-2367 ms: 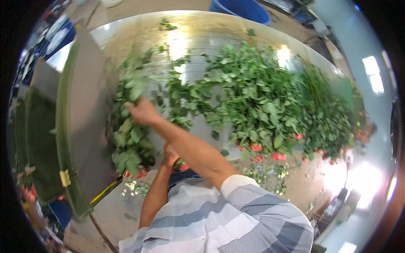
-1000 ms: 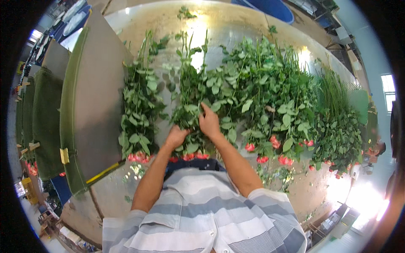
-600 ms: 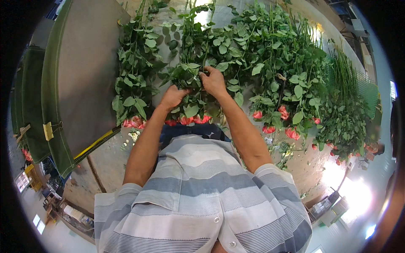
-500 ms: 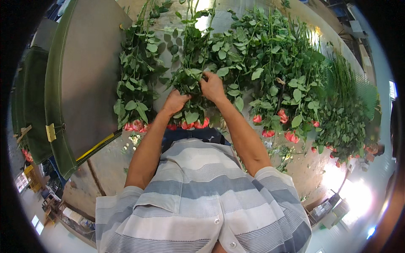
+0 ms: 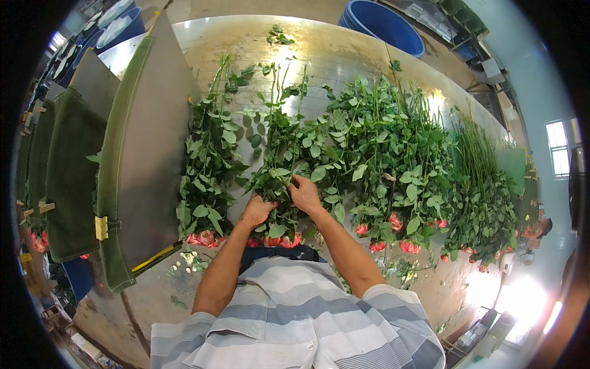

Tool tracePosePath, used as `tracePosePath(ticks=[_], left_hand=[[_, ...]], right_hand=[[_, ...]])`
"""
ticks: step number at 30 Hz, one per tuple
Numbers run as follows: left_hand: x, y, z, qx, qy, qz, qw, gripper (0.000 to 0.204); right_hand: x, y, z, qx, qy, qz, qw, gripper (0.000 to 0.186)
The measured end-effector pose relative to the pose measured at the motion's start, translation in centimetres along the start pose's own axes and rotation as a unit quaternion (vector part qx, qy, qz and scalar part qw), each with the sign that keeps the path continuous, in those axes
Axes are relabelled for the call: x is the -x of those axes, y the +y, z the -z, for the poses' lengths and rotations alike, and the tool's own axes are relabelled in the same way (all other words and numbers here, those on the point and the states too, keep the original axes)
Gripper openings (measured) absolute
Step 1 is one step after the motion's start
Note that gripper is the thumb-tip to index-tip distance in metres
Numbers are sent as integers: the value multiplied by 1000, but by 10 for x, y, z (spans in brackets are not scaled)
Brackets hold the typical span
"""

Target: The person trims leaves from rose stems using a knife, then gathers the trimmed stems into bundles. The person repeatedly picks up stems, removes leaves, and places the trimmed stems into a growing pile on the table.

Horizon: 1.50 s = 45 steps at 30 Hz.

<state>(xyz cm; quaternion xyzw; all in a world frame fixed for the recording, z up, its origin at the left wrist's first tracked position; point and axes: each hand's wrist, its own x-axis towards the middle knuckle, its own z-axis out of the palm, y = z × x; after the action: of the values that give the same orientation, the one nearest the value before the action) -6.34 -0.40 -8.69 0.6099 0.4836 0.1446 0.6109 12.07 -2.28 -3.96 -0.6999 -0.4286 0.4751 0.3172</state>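
In front of me lies a bunch of red-pink roses, stems pointing away and blooms toward my waist. My left hand is closed at the left side of its leafy stems, thumb pointing inward; its fingertips are partly hidden by leaves. Slightly farther out, my right hand has its fingers curled into the same stems from the right. To the left is another row of roses, lying the same way. A thick pile of roses spreads to the right, its red-pink blooms along the near edge.
The roses lie on a shiny metal table. At left stands a grey panel with green cloth edging and a yellow clip. Beyond the table is a blue tub. Leaves and small pale flowers litter the floor.
My view has tilted upward, so the table's far edge and the blue tubs now show and everything sits lower. Both hands keep nearly the same grip on the rose bunch.
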Motion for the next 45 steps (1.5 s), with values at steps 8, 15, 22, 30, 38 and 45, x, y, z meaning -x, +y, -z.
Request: tracePosePath(ticks=[8,15,22,30,38,45], left_hand=[[14,32,11,29,-2,64,998,39],[25,74,8,149,-92,72,982,30],[2,10,-18,-110,51,18,992,46],[22,89,4,30,-16,106,994,35],[15,37,8,21,32,86,996,33],[24,73,7,69,22,67,995,39]], right_hand=[[0,-50,38,32,84,44,995,33],[-14,21,-7,42,48,61,996,21],[17,-56,0,230,73,35,970,23],[30,34,98,276,251,-98,923,38],[21,21,73,-36,157,-23,987,46],[29,14,64,-25,189,-28,981,46]])
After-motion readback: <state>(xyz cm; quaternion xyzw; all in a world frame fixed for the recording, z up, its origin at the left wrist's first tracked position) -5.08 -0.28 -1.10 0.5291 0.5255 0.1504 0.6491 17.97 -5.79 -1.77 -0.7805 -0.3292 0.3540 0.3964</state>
